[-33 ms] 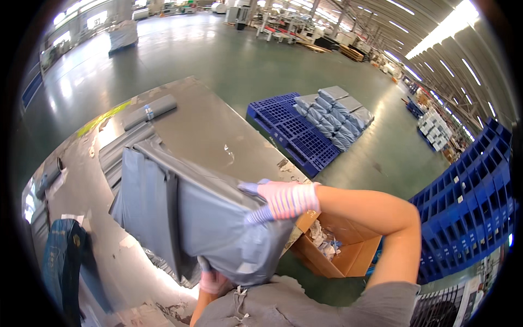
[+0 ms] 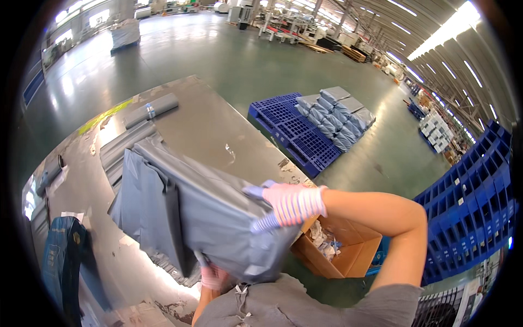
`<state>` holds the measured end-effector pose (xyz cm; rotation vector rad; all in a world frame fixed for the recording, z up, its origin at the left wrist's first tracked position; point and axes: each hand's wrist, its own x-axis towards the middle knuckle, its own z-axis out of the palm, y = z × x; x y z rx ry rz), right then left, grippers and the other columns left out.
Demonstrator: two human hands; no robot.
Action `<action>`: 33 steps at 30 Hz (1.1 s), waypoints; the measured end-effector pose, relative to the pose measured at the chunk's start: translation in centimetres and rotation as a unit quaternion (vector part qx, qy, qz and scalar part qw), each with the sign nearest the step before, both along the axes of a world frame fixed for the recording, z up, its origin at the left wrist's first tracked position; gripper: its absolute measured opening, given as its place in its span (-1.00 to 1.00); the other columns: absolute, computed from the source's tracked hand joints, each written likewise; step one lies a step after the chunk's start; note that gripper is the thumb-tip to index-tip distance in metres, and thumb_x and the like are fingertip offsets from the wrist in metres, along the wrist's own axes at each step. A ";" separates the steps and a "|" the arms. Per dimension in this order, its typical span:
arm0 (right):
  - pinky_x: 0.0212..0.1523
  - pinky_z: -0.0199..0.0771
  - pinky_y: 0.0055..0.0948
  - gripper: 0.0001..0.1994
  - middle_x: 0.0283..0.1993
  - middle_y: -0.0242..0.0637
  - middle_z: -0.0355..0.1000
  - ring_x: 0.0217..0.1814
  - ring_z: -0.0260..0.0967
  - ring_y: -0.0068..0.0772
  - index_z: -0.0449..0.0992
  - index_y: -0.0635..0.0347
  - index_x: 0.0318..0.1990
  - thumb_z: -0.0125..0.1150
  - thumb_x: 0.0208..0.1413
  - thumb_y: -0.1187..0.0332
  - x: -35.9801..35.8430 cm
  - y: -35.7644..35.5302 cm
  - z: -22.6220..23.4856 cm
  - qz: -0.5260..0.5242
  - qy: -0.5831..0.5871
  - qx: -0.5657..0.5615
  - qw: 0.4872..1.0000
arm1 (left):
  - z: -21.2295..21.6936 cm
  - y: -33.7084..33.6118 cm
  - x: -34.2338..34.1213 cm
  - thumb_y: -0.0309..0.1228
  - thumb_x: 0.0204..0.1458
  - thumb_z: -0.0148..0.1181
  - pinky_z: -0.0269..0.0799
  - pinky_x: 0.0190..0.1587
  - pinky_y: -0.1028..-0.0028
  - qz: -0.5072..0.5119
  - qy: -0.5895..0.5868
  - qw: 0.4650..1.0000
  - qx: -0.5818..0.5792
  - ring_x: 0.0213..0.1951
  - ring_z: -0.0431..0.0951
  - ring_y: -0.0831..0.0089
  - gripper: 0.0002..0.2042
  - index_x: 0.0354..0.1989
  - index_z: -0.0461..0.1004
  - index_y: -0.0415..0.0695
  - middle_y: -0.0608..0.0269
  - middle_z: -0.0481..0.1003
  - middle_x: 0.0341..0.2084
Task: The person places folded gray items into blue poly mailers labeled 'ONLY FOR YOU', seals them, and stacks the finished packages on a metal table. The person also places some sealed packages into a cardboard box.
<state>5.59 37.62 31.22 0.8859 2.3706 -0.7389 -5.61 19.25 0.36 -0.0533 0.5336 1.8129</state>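
A large grey plastic mailer bag (image 2: pixel 212 218) is lifted close to my chest, over the near edge of a grey metal table (image 2: pixel 218 131). My right hand (image 2: pixel 289 204), in a pink striped glove, grips the bag's upper right edge. My left hand (image 2: pixel 215 278), also gloved, holds the bag from below, mostly hidden behind it. The bag's far end trails onto a stack of flat grey bags (image 2: pixel 122 158) lying on the table.
A rolled grey bag (image 2: pixel 152 109) lies at the table's far end. An open cardboard box (image 2: pixel 348 253) with paper scraps stands on the floor to my right. Beyond it are a blue pallet (image 2: pixel 289 125) with grey parcels (image 2: pixel 340 111), stacked blue crates (image 2: pixel 474 207), and a blue object (image 2: pixel 60 256) at left.
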 end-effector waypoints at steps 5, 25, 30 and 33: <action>0.10 0.21 -0.16 -0.09 0.20 0.15 0.04 0.15 0.15 0.14 -0.03 0.06 0.29 0.15 -0.21 -0.18 6.5 -1.8 0.4 0.064 -0.066 0.107 0.990 | -2.1 4.0 2.1 -0.18 -0.14 0.28 0.09 0.19 0.07 -0.090 -0.111 0.989 0.035 0.12 0.24 0.13 -0.35 0.13 0.20 -0.16 0.15 0.29 0.08; 0.25 -0.01 -0.33 -0.42 0.20 -0.01 0.15 0.25 0.07 -0.14 0.17 0.39 0.15 0.09 -0.01 0.27 21.5 19.6 -13.5 -0.195 0.376 0.215 0.880 | 5.6 28.4 -1.7 -0.27 0.04 0.06 0.23 0.04 0.50 -0.146 0.315 0.931 0.112 0.02 0.31 0.52 -0.50 0.15 0.19 -0.21 0.27 0.35 -0.02; 0.29 -0.18 -0.08 -0.29 0.29 0.02 -0.01 0.34 -0.14 0.05 0.09 0.18 0.23 -0.06 0.02 -0.10 9.0 20.1 -32.3 -0.068 0.100 0.363 0.924 | 2.0 23.1 -5.3 -0.27 0.04 0.10 0.21 0.10 0.44 -0.085 0.555 0.824 -0.070 0.02 0.34 0.45 -0.53 0.09 0.26 -0.24 0.14 0.40 -0.06; 0.28 -0.17 -0.06 -0.32 0.28 -0.06 0.02 0.31 -0.08 -0.02 0.12 0.11 0.21 -0.06 -0.01 -0.10 5.1 21.4 -34.4 -0.028 0.132 0.460 0.877 | -0.5 16.0 -11.7 -0.27 -0.01 0.12 0.23 0.09 0.38 -0.045 0.642 0.724 -0.247 0.03 0.36 0.33 -0.54 0.07 0.28 -0.21 0.06 0.41 -0.06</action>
